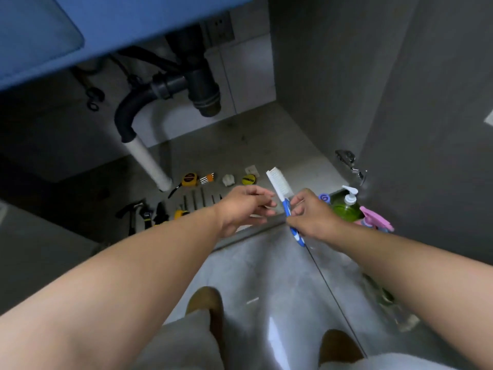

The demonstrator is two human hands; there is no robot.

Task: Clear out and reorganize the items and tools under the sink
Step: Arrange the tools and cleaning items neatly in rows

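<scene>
You see a long plastic scrubbing brush (283,192) with white bristles and a blue handle patched white. The round pump bottle (345,210) is green with a white pump, the plastic spray bottle (374,217) pink, the small tape measure (189,179) yellow and black, the sink basin (133,22) blue.

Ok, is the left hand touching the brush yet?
Cannot tell. In the head view the left hand reaches close beside the brush, which the right hand grips; any gap is too thin to judge.
</scene>
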